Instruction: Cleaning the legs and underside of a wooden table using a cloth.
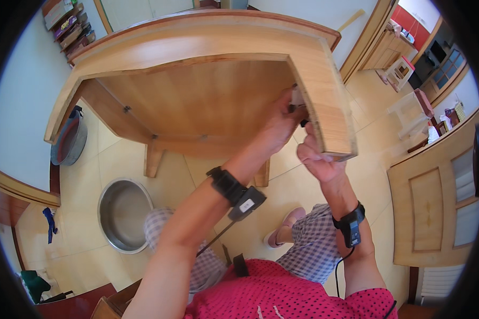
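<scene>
A wooden table [207, 44] is tipped on its side before me, its underside [191, 107] facing me. My left hand [281, 121] reaches inside the frame, at the inner face of the right-hand leg panel [332, 115]. A small whitish piece [297, 97] and dark bits show around its fingers, too blurred and covered to name. Lower down, my right hand [319, 157] is curled against the end of that same panel, fingers at its inner edge. Both wrists carry black strapped devices with cables.
A steel basin [125, 215] rests on the tiled floor to the left, near my knee. Farther back stands a grey metal tub [70, 139]. Plastic stools [411, 111] and a wooden cabinet [427, 207] are on the right. A stacked shelf [70, 30] stands at the far left.
</scene>
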Available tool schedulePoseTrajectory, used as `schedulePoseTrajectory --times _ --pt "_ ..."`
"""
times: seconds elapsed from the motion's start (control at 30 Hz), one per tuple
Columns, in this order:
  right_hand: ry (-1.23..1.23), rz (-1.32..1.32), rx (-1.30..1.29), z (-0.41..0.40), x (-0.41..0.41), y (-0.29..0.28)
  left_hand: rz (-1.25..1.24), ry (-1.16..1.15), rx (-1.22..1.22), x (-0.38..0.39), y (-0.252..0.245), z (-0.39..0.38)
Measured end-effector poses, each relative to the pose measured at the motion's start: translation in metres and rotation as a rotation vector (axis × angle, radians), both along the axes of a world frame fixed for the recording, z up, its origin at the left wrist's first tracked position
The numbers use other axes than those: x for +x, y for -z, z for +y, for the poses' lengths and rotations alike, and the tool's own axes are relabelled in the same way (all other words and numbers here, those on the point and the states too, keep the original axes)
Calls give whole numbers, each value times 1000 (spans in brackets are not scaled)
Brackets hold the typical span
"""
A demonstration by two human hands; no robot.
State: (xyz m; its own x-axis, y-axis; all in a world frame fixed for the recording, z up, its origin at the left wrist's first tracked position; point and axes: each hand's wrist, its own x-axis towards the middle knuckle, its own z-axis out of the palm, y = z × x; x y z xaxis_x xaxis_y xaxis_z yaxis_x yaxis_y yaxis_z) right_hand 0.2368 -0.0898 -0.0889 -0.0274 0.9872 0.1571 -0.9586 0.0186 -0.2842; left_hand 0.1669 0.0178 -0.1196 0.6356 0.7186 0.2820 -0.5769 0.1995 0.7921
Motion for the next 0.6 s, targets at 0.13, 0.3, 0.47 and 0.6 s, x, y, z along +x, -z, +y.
schedulePoseTrajectory --times 0.13,0.3,0.47,0.6 --pt "37 32 39 -6 23 -6 -43 50 28 25 3 0" --pt "-4 63 110 -15 33 6 10 73 112 29 7 -1" --pt "146 -7 21 -18 15 -6 410 -77 386 0 -1 -5" --pt "202 29 -304 -19 14 20 686 -177 576 -73 -12 -22"
